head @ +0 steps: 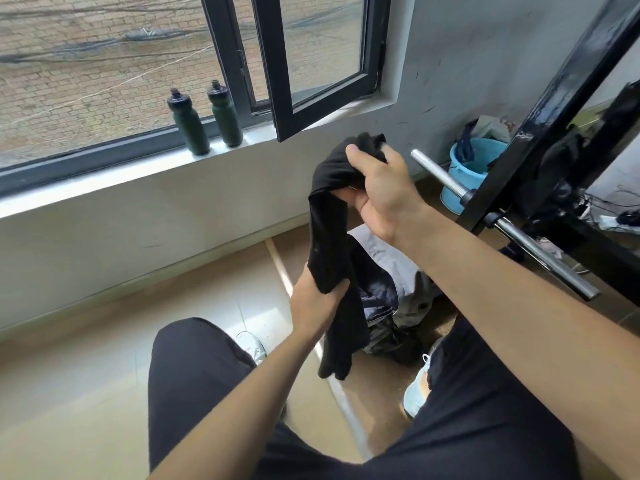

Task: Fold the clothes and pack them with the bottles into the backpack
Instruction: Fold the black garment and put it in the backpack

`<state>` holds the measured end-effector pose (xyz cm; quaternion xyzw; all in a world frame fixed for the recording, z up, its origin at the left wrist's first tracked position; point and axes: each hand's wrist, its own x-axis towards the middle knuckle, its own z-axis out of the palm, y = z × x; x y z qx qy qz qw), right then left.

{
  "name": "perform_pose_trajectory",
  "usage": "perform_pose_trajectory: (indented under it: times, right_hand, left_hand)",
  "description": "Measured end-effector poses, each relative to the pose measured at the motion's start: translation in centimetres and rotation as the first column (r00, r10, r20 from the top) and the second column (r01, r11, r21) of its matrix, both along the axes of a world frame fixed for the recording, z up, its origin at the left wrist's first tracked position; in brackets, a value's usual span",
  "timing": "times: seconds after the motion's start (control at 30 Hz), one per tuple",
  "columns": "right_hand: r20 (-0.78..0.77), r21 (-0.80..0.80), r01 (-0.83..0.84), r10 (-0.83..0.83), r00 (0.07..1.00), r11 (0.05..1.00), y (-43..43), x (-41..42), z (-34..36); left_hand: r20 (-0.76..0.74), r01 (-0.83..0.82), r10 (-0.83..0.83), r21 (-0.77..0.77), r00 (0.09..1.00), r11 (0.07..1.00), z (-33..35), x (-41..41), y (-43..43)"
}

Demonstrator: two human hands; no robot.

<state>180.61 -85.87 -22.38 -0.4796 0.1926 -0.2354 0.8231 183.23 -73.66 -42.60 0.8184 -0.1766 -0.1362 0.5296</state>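
A black garment point(332, 237) hangs in a long bunch between my hands. My right hand point(381, 188) grips its top end, up near the window corner. Lower down, my left hand point(318, 296) holds the cloth around its middle, and the loose tail dangles below. Under the garment, on the floor between my feet, lies a grey backpack point(412, 292) with dark fabric showing inside. Two dark green bottles point(190, 126) point(225, 116) with black caps stand upright side by side on the window sill.
An open window sash point(311, 81) swings inward above the sill. A black metal frame point(554, 109) with a steel bar point(540, 244) stands at the right. A blue bucket point(471, 171) with clothes sits in the corner. My knees frame the tiled floor.
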Motion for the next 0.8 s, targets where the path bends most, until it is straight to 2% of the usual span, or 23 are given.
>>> perform_pose_trajectory:
  times: [0.1, 0.23, 0.3, 0.4, 0.5, 0.63, 0.8]
  right_hand:
    - [0.038, 0.015, 0.054, -0.054, 0.998, 0.998, -1.0, -0.4, 0.4]
    - [0.108, 0.049, 0.159, -0.164, 0.981, 0.986, -3.5, -1.1, 0.5]
    - [0.105, 0.075, 0.233, -0.24, 0.965, 0.97, -4.9, -1.5, 0.0]
    - [0.049, 0.154, 0.294, -0.305, 0.951, 0.943, -6.7, -1.9, -2.4]
    - [-0.05, 0.149, 0.346, -0.342, 0.938, 0.926, -7.2, -2.7, -6.1]
    - [-0.194, 0.205, 0.466, -0.431, 0.881, 0.861, -7.2, -4.6, -10.9]
    - [-0.298, 0.238, 0.46, -0.387, 0.873, 0.855, -5.8, -5.8, -15.4]
  left_hand:
    - [-0.009, -0.017, 0.018, 0.033, 1.0, 0.999, -0.3, 1.3, -0.7]
    - [-0.065, 0.089, -0.092, -0.058, 0.994, 0.994, 0.4, 3.7, 0.3]
    - [-0.063, 0.097, -0.1, -0.053, 0.993, 0.994, 0.6, 5.5, 1.5]
    - [0.053, -0.05, 0.044, 0.115, 0.998, 0.992, 1.1, 8.5, 2.6]
    - [0.117, -0.165, 0.133, 0.327, 0.984, 0.931, 3.1, 10.4, 2.6]
    - [0.1, -0.156, 0.126, 0.381, 0.987, 0.912, 5.9, 11.8, 2.3]
    - [0.089, -0.133, 0.107, 0.379, 0.99, 0.916, 8.9, 13.0, 1.9]
